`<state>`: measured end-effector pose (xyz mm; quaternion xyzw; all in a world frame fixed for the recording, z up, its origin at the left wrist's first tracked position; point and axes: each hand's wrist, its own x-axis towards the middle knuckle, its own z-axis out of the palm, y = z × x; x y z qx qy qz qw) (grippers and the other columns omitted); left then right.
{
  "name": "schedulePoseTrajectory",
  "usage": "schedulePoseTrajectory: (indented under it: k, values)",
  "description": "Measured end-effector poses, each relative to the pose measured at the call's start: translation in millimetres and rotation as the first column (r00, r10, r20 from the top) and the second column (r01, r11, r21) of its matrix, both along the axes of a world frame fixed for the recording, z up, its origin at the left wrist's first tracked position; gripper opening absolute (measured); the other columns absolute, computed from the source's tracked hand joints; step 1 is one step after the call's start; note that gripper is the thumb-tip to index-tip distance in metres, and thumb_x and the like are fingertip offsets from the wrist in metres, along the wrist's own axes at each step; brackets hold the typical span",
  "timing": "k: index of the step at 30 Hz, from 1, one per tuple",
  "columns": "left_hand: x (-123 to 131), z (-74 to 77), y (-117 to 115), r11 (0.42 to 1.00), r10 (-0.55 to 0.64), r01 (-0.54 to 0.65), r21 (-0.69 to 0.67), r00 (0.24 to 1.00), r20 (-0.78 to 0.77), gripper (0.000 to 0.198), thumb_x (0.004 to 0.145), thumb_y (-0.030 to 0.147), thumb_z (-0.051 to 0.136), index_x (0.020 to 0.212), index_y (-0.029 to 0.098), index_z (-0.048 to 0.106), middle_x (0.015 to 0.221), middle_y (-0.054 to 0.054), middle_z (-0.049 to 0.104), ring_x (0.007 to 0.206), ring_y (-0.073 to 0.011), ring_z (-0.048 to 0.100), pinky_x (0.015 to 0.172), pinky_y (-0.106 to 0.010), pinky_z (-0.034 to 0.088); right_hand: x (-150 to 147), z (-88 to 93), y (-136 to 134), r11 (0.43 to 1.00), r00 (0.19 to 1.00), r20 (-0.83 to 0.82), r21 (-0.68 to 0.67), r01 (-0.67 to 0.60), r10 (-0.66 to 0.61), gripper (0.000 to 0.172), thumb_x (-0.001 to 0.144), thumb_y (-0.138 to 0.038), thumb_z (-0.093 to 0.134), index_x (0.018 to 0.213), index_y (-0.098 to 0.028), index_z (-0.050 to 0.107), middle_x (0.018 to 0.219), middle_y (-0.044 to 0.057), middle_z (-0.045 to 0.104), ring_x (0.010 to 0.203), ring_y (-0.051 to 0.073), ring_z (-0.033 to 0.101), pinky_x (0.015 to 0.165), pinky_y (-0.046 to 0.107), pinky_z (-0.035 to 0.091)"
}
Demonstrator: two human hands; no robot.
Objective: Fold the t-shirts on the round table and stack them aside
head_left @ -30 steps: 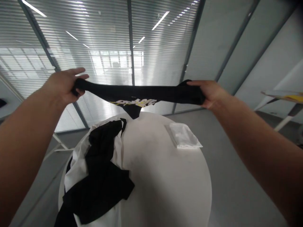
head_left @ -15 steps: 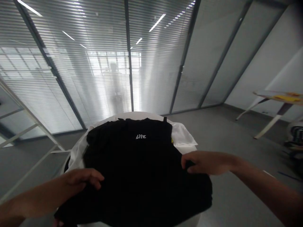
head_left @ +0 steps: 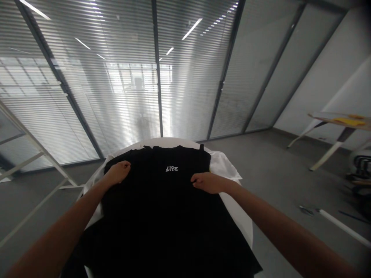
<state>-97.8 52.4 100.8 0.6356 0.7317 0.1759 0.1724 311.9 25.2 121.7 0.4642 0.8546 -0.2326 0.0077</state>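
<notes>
Main light: bright daylight from behind the blinds, helped by ceiling strips
Glare: white, washed-out patch mid-blinds
Shadows: shirt falls almost solid black, folds lost; floor dim grey
Distortion: wide-angle bending, with frames leaning harder toward the edges
Focus: soft overall, distant detail blurred

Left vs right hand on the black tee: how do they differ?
The left hand is bunched and curled, while the right hand lies longer and flatter, fingers stretched inward. The left hand sits farther from the white LIFE print than the right hand, whose fingertips come close to it. The left hand also sits slightly higher in view. Both rest on the upper part of the black T-shirt, one on each side of the print.
</notes>
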Motion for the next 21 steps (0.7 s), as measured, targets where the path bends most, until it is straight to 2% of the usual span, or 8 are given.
schedulePoseTrajectory:
  k: [3,5,8,10,13,16,18,21]
  values:
    - [-1,-16.1,48,0.996,0.078,-0.075,0.052,0.995,-0.062,0.038,0.088,0.034,0.043,0.11,0.012,0.066,0.093,-0.013,0.071,0.059,-0.0181,0.066,0.061,-0.029,0.05,-21,-30.7,26,0.993,0.994,-0.089,0.095,0.065,-0.057,0.029,0.09,-0.025,0.049,0.112,-0.015,0.065,0.1,0.008,0.071,0.093,0.019,0.064,0.084,0.026,0.044]
    - [1,-21.8,72,0.991,0.113,-0.107,0.081,0.991,-0.077,0.042,0.09,0.037,0.04,0.111,0.011,0.065,0.102,-0.017,0.07,0.079,-0.0246,0.069,0.073,-0.033,0.051,-36,-47.0,40,0.984,0.988,-0.122,0.141,0.112,-0.095,0.028,0.089,-0.023,0.051,0.11,-0.016,0.066,0.105,0.009,0.069,0.097,0.019,0.063,0.087,0.026,0.043]
    - [9,-28.6,98,0.983,0.15,-0.137,0.12,0.982,-0.111,0.052,0.09,0.047,0.038,0.113,0.009,0.064,0.112,-0.023,0.067,0.106,-0.0343,0.064,0.088,-0.041,0.048,-60,-60.8,56,0.968,0.976,-0.155,0.175,0.179,-0.152,0.028,0.089,-0.025,0.05,0.112,-0.019,0.066,0.111,0.009,0.066,0.102,0.019,0.061,0.089,0.028,0.042]
    - [15,-34.1,109,0.981,0.167,-0.149,0.126,0.975,-0.146,0.057,0.088,0.052,0.041,0.115,0.008,0.064,0.116,-0.025,0.065,0.113,-0.0375,0.06,0.091,-0.045,0.046,-77,-66.2,65,0.956,0.966,-0.177,0.193,0.221,-0.187,0.029,0.091,-0.028,0.049,0.115,-0.022,0.064,0.115,0.008,0.064,0.105,0.021,0.059,0.089,0.031,0.043]
    - [20,-44.0,115,0.98,0.179,-0.158,0.124,0.966,-0.188,0.049,0.086,0.045,0.048,0.116,0.009,0.064,0.118,-0.025,0.064,0.113,-0.0374,0.06,0.091,-0.046,0.047,-100,-78.3,75,0.929,0.944,-0.221,0.225,0.295,-0.246,0.034,0.094,-0.034,0.044,0.122,-0.025,0.06,0.121,0.008,0.061,0.112,0.023,0.056,0.094,0.037,0.042]
    - [15,-53.4,112,0.968,0.223,-0.199,0.155,0.963,-0.154,0.043,0.085,0.033,0.047,0.119,0.013,0.064,0.117,-0.02,0.066,0.111,-0.0348,0.062,0.091,-0.045,0.048,-115,-99.6,78,0.897,0.925,-0.239,0.263,0.356,-0.297,0.038,0.096,-0.036,0.041,0.13,-0.026,0.054,0.131,0.008,0.056,0.126,0.025,0.047,0.108,0.048,0.03]
    - [6,-59.2,108,0.941,0.288,-0.272,0.201,0.956,-0.051,0.041,0.084,0.032,0.048,0.117,0.016,0.065,0.111,-0.016,0.069,0.105,-0.032,0.065,0.09,-0.042,0.05,-120,-114.8,76,0.874,0.925,-0.227,0.321,0.366,-0.304,0.04,0.097,-0.035,0.039,0.133,-0.026,0.052,0.138,0.008,0.052,0.134,0.026,0.038,0.113,0.053,0.02]
    - [-10,-67.7,102,0.874,0.392,-0.43,0.226,0.899,0.197,0.04,0.08,0.034,0.053,0.113,0.017,0.066,0.094,-0.01,0.072,0.079,-0.0244,0.07,0.075,-0.036,0.057,-123,-129.0,73,0.852,0.938,-0.196,0.396,0.343,-0.287,0.042,0.097,-0.034,0.037,0.136,-0.024,0.05,0.143,0.009,0.047,0.139,0.027,0.031,0.115,0.054,0.015]
